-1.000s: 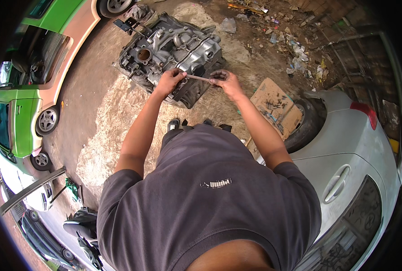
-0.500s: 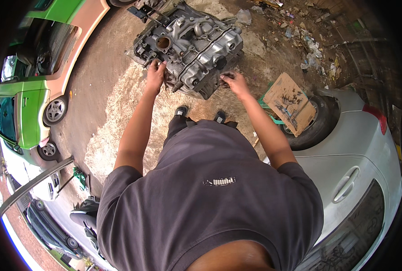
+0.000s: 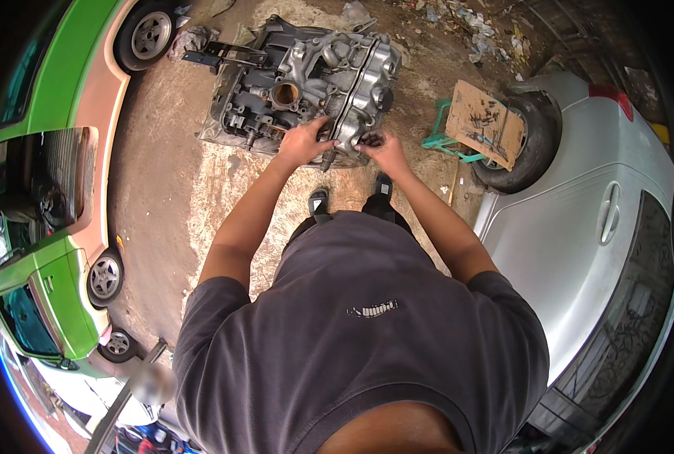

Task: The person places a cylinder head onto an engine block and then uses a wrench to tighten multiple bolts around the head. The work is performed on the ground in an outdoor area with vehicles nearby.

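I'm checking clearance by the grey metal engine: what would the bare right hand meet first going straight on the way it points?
The bare right hand would likely meet the lobed silver metal cover on the right of the grey metal engine; any gap looks small, but depth and contact are unclear.

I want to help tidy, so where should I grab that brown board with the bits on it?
Probably hold the brown board by two opposite edges, coming from the side nearer the engine: it's flat, its edges look mostly bare, and the wheel crowds the other side. Carry it level, because the small dark parts look loose and might slide.
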Demonstrator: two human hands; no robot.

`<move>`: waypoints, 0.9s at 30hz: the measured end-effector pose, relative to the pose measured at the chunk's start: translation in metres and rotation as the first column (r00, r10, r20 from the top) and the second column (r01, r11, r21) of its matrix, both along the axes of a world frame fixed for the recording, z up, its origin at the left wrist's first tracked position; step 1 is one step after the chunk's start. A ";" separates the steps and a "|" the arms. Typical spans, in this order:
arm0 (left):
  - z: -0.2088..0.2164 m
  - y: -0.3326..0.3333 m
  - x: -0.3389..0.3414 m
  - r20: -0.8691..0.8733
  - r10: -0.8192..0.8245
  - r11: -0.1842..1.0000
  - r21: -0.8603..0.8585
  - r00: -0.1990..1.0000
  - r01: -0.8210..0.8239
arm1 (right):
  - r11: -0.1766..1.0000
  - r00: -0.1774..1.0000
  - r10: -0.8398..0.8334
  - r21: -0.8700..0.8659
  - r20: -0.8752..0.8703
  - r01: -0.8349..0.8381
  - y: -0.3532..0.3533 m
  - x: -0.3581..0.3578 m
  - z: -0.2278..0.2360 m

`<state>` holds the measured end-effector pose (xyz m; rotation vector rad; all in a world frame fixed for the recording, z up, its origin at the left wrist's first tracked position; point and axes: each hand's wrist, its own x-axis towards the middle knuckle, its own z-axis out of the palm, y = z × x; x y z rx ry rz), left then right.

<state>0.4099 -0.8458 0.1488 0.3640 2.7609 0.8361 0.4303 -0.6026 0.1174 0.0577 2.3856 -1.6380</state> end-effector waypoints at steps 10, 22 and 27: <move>-0.008 0.004 0.001 -0.084 -0.029 0.992 0.121 0.996 0.039 | 0.954 0.964 -0.261 -0.165 -0.044 0.250 -0.014 0.024 -0.020; -0.010 0.008 0.004 -0.141 -0.018 0.993 0.114 0.990 0.034 | 0.818 0.887 -0.447 -0.349 0.113 0.456 -0.021 0.027 -0.046; -0.012 0.006 0.003 -0.132 -0.030 0.991 0.125 0.991 0.046 | 0.826 0.859 -0.488 -0.237 0.157 0.512 -0.027 0.024 -0.042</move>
